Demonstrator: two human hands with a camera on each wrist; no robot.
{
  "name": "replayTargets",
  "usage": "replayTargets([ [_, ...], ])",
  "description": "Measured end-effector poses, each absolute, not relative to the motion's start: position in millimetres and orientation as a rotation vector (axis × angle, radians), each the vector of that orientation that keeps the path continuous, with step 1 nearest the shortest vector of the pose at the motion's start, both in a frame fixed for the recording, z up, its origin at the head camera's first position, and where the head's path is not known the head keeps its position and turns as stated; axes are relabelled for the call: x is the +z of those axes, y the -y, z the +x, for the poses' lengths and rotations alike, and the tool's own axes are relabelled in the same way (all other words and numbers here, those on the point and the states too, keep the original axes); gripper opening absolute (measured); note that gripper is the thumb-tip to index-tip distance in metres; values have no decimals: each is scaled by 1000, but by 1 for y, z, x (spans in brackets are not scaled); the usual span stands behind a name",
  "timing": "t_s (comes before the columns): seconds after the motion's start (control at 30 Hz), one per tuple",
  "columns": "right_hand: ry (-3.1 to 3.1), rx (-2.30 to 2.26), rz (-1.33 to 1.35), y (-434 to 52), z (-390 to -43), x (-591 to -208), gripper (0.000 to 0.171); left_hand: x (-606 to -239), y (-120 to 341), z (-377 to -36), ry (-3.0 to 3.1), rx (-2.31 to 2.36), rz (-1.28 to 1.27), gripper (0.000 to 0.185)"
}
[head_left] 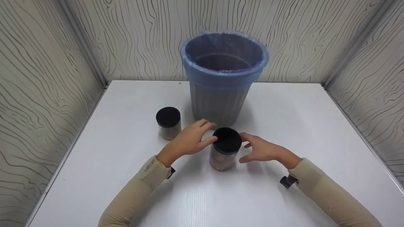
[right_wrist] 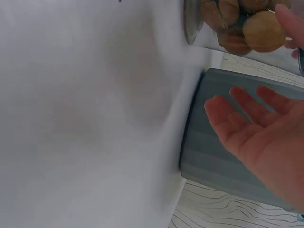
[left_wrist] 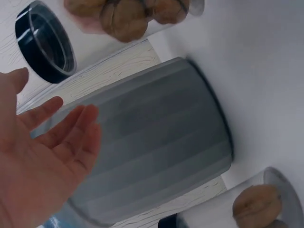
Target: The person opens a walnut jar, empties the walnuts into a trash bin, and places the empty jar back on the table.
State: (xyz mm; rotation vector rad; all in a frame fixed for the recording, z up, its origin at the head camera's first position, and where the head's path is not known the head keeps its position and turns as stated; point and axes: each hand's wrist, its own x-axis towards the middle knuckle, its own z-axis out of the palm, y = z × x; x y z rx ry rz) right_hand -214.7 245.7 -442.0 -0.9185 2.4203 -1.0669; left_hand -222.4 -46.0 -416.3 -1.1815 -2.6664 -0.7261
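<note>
The left hand (head_left: 189, 140) is hovering with fingers straight and relaxed at the 9 o'clock side of the near jar (head_left: 224, 153), its fingertips lying at the edge of the black lid (head_left: 227, 140); whether they are touching it cannot be told from the head view. The right hand (head_left: 260, 149) is mirroring it at the 3 o'clock side, palm turned inward, fingers released and apart from the jar wall. Neither hand is grasping anything; the facing palms suggest both hands are bracketing the jar so it can be taken from two sides at once. The near jar is standing upright on the white tabletop (head_left: 284, 126), its clear body showing walnuts (right_wrist: 259, 31) inside. At 12 o'clock from it, just behind, the grey bin (head_left: 221, 78) is standing with a blue liner (head_left: 221, 75) folded over its rim, mouth open upward. At 10 o'clock from the near jar, well apart from the hands, a second jar (head_left: 169, 123) with a black lid is standing upright. Patterned panels (head_left: 38, 94) are enclosing the tabletop on three sides.
</note>
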Motion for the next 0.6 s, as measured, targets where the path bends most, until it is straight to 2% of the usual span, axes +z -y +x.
replayTargets([
  [0.2, -2383, -1109, -997, -234, -216, -458, 86, -423, 41, -222, 2648, -730, -1234, 56],
  [0.3, -2357, -1120, -1029, -229, -215, -464, 84, -424, 39, -221, 2648, -733, -1249, 59],
  [0.6, -2354, -1141, -993, -222, -217, -475, 95, -425, 35, -222, 2614, -707, -1354, 80],
])
